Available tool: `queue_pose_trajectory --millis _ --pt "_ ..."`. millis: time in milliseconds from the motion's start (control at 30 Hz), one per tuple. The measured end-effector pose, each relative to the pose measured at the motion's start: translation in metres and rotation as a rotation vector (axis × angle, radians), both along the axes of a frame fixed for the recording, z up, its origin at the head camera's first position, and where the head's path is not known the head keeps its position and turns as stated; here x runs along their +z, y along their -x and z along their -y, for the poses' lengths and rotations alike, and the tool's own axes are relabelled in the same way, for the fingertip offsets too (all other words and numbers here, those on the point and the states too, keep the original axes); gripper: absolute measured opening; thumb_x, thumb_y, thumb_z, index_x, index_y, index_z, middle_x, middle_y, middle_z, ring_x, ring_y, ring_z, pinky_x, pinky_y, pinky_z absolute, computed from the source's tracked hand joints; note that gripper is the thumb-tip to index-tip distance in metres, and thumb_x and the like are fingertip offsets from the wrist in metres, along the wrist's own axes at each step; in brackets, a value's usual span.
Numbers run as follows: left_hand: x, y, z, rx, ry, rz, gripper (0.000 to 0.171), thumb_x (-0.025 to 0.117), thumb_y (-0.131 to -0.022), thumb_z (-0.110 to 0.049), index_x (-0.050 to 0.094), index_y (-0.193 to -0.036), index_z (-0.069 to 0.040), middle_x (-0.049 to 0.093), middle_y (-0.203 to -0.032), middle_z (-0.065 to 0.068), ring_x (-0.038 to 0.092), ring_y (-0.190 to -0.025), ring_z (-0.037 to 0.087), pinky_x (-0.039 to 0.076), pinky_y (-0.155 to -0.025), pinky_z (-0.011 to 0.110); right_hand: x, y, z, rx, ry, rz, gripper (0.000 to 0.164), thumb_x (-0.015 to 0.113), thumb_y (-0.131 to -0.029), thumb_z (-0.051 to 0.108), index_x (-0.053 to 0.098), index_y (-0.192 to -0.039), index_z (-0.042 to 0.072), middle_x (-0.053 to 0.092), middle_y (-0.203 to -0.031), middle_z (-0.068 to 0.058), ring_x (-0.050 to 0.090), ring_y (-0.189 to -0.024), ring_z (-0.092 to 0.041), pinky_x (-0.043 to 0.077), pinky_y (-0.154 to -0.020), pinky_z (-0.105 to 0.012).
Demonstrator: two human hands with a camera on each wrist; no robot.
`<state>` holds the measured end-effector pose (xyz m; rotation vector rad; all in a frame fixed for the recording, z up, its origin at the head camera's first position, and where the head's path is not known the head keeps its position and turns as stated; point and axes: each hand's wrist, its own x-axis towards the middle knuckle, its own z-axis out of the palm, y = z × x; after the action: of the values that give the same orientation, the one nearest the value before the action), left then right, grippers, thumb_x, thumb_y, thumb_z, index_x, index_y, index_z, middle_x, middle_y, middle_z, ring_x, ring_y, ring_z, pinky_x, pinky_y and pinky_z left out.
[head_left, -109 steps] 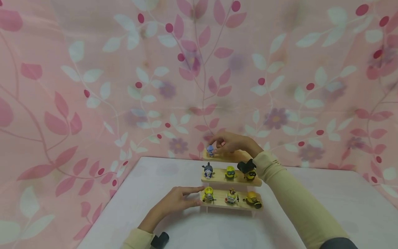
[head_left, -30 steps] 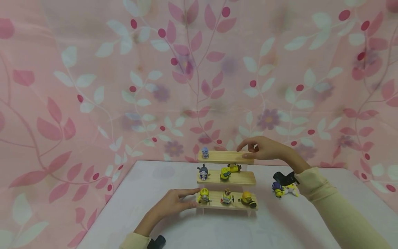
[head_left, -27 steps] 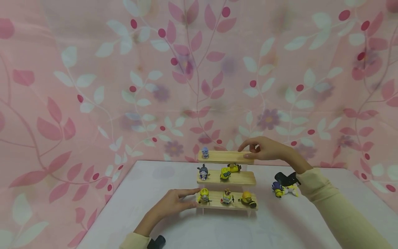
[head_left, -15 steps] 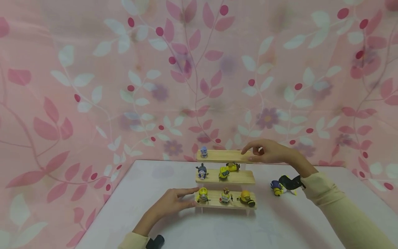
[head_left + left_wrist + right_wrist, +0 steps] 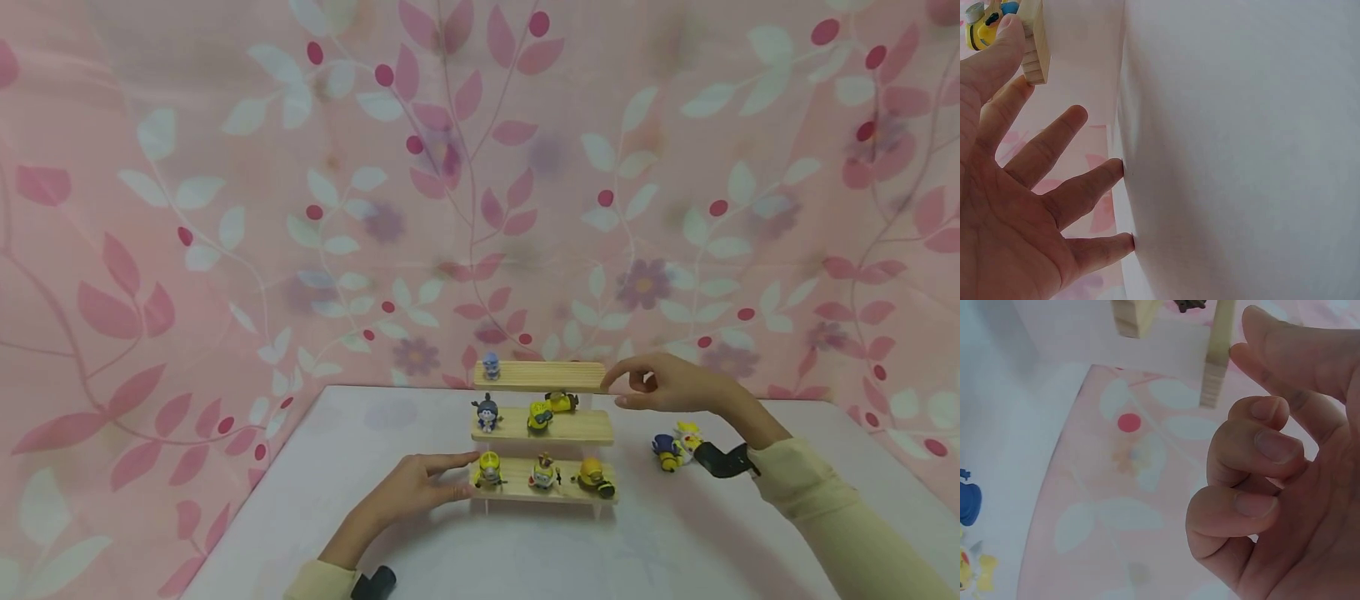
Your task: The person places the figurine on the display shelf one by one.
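Observation:
A three-tier wooden display stand [image 5: 585,482] holds several small figures. My left hand [image 5: 420,492] holds the left end of its lowest board between thumb and index finger; the other fingers spread apart in the left wrist view. My right hand [image 5: 675,383] is just right of the top board with nothing in it, thumb and index extended and the rest curled. A blue figure [image 5: 491,367] stands at the top board's left end. On the middle tier, a dark-haired figure [image 5: 487,412] is left of a yellow figure [image 5: 538,417], with another yellow figure [image 5: 562,402] lying behind.
Three figures are on the lowest tier: a yellow one [image 5: 490,471], a crowned one [image 5: 544,472] and an orange-capped one [image 5: 594,477]. A blue-and-yellow figure [image 5: 666,451] and a white-and-yellow figure [image 5: 688,439] lie on the white table [image 5: 555,558], below my right wrist.
My right hand has let go of the blue figure and moved right, off the top board. The middle tier's right-hand yellow figure has shifted left and back. My left hand keeps its hold.

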<state>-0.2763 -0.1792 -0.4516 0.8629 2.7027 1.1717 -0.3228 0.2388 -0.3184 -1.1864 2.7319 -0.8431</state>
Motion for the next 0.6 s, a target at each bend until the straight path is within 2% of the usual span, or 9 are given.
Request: queue_pose_trajectory --millis 333,500,600 --pt "0.001 0.000 0.001 -0.006 -0.006 -0.008 0.052 0.071 -0.086 -0.052 0.060 -0.135 -0.037 0.059 -0.135 -0.010 0.053 -0.128 0.025 0.045 -0.101 0.052 -0.018 -0.009 -0.020 -0.054 0.032 -0.041 0.025 0.074 -0.091 0.025 0.068 -0.115 0.022 0.042 -0.065 0.005 0.037 -0.055 -0.007 0.035 -0.048 -0.023" --pt "-0.001 0.001 0.001 -0.013 -0.010 -0.014 0.052 0.070 -0.087 -0.052 0.060 -0.135 -0.037 0.059 -0.135 -0.010 0.053 -0.128 0.024 0.046 -0.101 0.052 -0.030 -0.012 -0.028 -0.097 0.025 -0.017 0.026 0.076 -0.089 0.026 0.068 -0.113 0.021 0.042 -0.066 0.005 0.039 -0.057 -0.006 0.037 -0.048 -0.022" --pt "-0.002 0.001 0.001 -0.012 -0.012 -0.010 0.052 0.071 -0.086 -0.052 0.060 -0.135 -0.037 0.058 -0.135 -0.011 0.052 -0.128 0.024 0.045 -0.101 0.051 -0.039 -0.011 -0.036 -0.096 0.033 -0.015 0.026 0.077 -0.088 0.024 0.068 -0.112 0.021 0.043 -0.067 0.005 0.040 -0.057 -0.006 0.038 -0.048 -0.022"
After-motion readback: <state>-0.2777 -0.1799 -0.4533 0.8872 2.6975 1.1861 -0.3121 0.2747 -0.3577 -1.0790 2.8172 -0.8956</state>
